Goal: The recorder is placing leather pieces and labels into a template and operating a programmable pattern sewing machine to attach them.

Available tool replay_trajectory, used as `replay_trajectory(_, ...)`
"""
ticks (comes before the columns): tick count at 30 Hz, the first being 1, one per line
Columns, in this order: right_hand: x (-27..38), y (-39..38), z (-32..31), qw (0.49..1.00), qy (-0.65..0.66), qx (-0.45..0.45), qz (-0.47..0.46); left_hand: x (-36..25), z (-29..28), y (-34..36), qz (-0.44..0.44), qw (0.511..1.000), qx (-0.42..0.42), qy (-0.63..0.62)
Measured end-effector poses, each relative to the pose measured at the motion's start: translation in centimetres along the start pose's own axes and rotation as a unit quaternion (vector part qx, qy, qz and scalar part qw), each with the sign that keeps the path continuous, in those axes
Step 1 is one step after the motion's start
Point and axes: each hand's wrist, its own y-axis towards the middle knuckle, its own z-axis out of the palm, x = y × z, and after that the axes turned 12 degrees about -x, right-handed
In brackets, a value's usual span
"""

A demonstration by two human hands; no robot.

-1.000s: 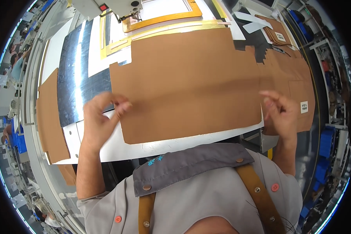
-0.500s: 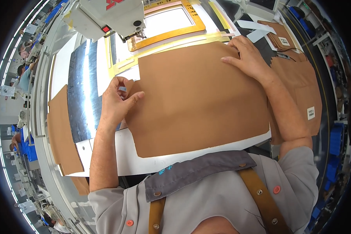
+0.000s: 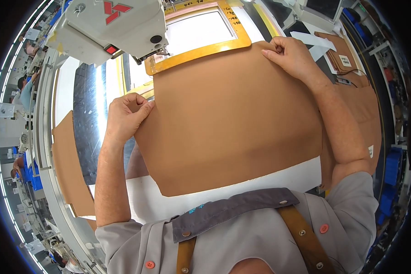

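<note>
A large flat brown sheet (image 3: 233,128), leather-like or cloth, spans the work surface in front of me. My left hand (image 3: 125,119) pinches its left edge between thumb and fingers. At the far right corner my right hand (image 3: 296,60) is closed on the same sheet, thumb on top. The sheet's far edge meets the near bar of a yellow clamp frame (image 3: 201,55) and seems to pass under it. Above the frame's left side stands a white sewing machine head (image 3: 118,29).
Another brown piece (image 3: 71,164) lies at the left beside a shiny metal plate (image 3: 90,123). On the right are stacked brown pieces (image 3: 340,55) with a label, white strips (image 3: 313,40) and a larger brown piece (image 3: 358,109). Blue bins (image 3: 392,171) stand beyond.
The sheet's far edge has come up against the clamp frame, covering the yellow strips beneath. My left hand has shifted slightly left and nearer, its pinch tighter; the right has closed at the corner.
</note>
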Motion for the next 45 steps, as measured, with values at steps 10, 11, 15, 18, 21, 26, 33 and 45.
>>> replay_trajectory(10, -1.5, 5.2, 2.3, 1.000, -0.006, 0.009, -0.025, -1.3, -0.1, 2.8, -0.012, 0.998, 0.018, 0.052)
replay_trajectory(11, -1.4, 5.4, 2.1, 0.998, 0.036, 0.044, -0.014, -0.9, -0.3, 2.8, 0.001, 0.998, 0.064, -0.001)
replay_trajectory(15, -1.3, 4.8, 0.7, 0.962, 0.184, 0.198, 0.032, -1.4, -1.0, 0.5, -0.037, 0.959, 0.212, -0.182)
replay_trajectory(18, 0.8, 3.3, 0.6, 0.966, 0.183, 0.181, 0.025, -2.0, 0.2, -1.8, -0.081, 0.960, 0.134, -0.231)
replay_trajectory(21, 1.0, 3.0, 0.7, 0.977, 0.155, 0.146, 0.031, -2.1, 1.2, -2.0, -0.077, 0.956, 0.054, -0.278)
replay_trajectory(26, 0.0, 3.2, 1.3, 0.991, 0.096, 0.091, 0.033, -1.9, 1.5, -1.9, -0.106, 0.975, 0.040, -0.190)
replay_trajectory(33, -1.0, 5.0, 3.3, 0.995, 0.080, 0.059, 0.000, -1.2, 1.2, 1.0, -0.081, 0.988, -0.004, -0.133)
replay_trajectory(45, -1.2, 11.2, 4.3, 0.983, 0.110, 0.150, -0.006, -0.1, -1.0, 6.3, 0.018, 0.999, 0.036, 0.017)
